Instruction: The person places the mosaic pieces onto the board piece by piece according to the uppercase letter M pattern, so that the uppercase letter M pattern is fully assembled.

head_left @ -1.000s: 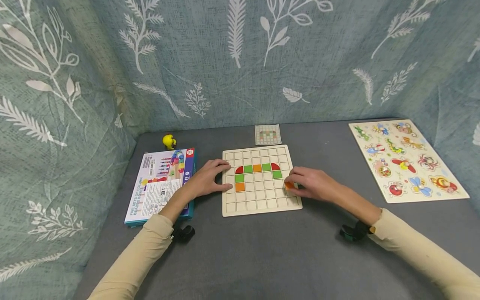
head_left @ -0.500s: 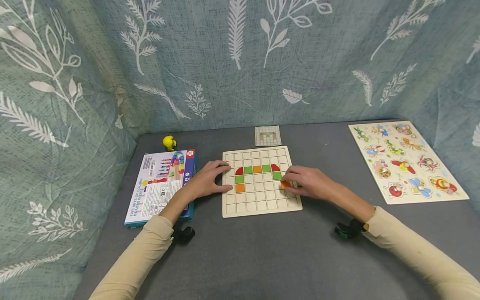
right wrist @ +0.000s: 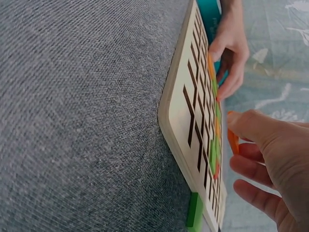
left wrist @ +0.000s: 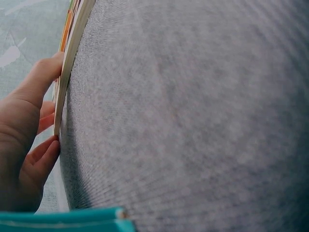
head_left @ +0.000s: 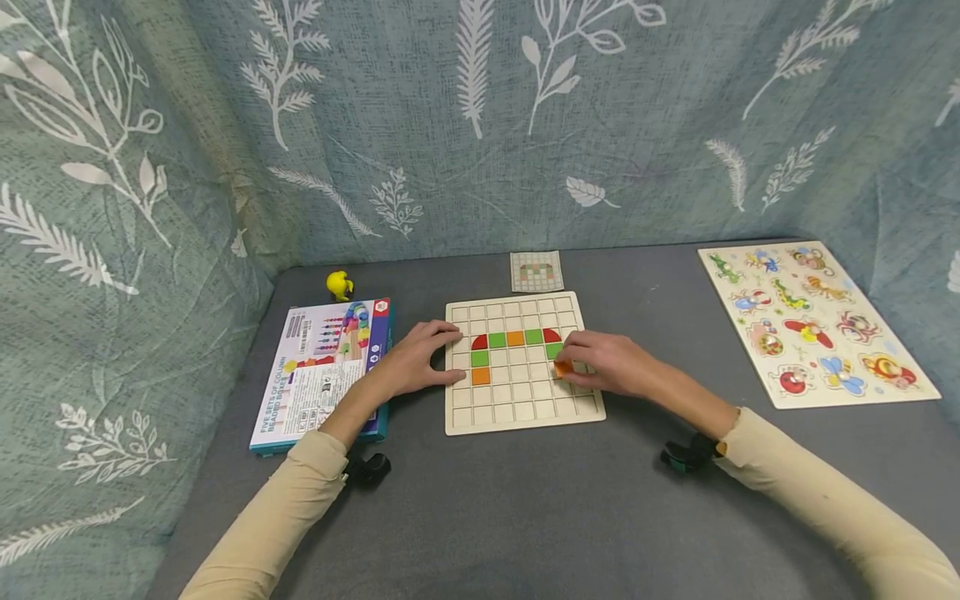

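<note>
A square wooden grid board (head_left: 502,408) lies mid-table. Set in it is an arch of tiles: an orange tile (head_left: 480,376) at lower left, green tiles such as this green tile (head_left: 497,340), and red rounded corners. My left hand (head_left: 420,358) rests at the board's left edge, thumb and fingers spread along it. With thumb and fingertips my right hand (head_left: 611,362) pinches an orange square tile (head_left: 562,369) over the board's right side, just below the green tile there. In the right wrist view this orange tile (right wrist: 233,137) is tilted, above the board surface.
A small pattern card (head_left: 536,272) lies behind the board. Left are a beaded-toy box (head_left: 315,375) and a yellow toy figure (head_left: 339,286). An insect puzzle board (head_left: 817,325) lies at right. Beside the board's right edge sits a green block (right wrist: 194,211), hidden in the head view.
My right hand has moved left with the orange tile, from the board's right margin to the column under the right-hand green tile. My left hand has stayed in place.
</note>
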Demonstrator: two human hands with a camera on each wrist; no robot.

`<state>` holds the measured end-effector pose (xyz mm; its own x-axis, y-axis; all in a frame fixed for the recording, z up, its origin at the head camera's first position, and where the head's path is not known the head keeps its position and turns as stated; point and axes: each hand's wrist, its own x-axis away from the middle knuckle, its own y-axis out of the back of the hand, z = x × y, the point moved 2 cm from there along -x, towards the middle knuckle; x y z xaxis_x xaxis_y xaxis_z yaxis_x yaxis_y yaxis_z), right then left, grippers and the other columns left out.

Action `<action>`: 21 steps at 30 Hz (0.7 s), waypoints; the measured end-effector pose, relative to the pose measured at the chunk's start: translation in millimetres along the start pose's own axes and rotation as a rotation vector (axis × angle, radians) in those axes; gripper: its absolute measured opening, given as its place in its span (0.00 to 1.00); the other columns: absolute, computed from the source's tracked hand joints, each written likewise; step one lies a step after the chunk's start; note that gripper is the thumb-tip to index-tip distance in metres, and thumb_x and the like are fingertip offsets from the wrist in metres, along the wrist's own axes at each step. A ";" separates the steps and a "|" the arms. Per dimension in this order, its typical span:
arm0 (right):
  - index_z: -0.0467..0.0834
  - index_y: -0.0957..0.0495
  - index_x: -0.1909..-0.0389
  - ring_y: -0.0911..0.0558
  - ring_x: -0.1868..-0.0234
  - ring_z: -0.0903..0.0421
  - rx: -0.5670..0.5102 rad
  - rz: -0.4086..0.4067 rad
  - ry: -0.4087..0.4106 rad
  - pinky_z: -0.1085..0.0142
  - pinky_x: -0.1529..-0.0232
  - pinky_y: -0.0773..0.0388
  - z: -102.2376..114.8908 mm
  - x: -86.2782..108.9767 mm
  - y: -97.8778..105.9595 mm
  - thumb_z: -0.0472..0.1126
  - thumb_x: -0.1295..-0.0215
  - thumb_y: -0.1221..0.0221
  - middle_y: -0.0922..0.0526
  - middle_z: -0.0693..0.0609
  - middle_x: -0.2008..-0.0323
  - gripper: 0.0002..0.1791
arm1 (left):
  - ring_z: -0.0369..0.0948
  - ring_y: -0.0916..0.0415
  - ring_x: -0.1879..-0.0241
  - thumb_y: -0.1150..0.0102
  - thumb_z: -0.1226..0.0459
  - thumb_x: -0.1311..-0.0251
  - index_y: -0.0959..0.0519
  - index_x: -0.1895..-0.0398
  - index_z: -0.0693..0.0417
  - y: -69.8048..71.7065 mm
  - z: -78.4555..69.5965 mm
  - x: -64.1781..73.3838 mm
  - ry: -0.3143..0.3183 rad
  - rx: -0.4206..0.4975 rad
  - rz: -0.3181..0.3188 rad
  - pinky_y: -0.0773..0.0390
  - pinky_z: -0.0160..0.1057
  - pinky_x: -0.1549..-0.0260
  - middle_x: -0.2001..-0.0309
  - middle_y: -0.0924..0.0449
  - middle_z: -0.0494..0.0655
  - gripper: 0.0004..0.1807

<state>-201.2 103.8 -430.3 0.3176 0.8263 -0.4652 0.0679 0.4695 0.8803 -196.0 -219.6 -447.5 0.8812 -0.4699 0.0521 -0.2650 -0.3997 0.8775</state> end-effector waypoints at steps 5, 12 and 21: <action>0.46 0.17 0.67 0.23 0.69 0.63 0.007 -0.002 0.000 0.70 0.71 0.22 0.2 -1.7 -1.9 0.39 0.50 0.27 0.20 0.55 0.68 0.11 | 0.49 0.40 0.33 0.35 0.46 0.43 0.29 0.33 0.52 -0.2 1.2 -0.5 0.003 0.009 0.001 0.33 0.54 0.35 0.33 0.34 0.49 0.37; 0.46 0.17 0.66 0.21 0.68 0.61 0.008 0.017 -0.011 0.69 0.70 0.21 -1.2 -1.5 -6.7 0.41 0.50 0.27 0.19 0.54 0.68 0.11 | 0.49 0.40 0.33 0.35 0.46 0.43 0.29 0.33 0.52 -0.7 1.6 -0.9 0.000 0.006 -0.001 0.33 0.54 0.35 0.33 0.34 0.49 0.36; 0.46 0.17 0.66 0.21 0.68 0.60 0.010 0.022 -0.023 0.68 0.71 0.22 -2.2 -2.0 -9.7 0.40 0.50 0.27 0.20 0.54 0.68 0.11 | 0.50 0.40 0.32 0.35 0.47 0.43 0.29 0.33 0.53 -0.9 1.3 -0.6 -0.005 0.008 -0.003 0.34 0.54 0.35 0.32 0.34 0.49 0.36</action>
<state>-204.6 98.3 -438.1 0.3413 0.8290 -0.4431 0.0703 0.4476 0.8915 -196.8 -220.0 -449.0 0.8800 -0.4726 0.0471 -0.2654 -0.4071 0.8739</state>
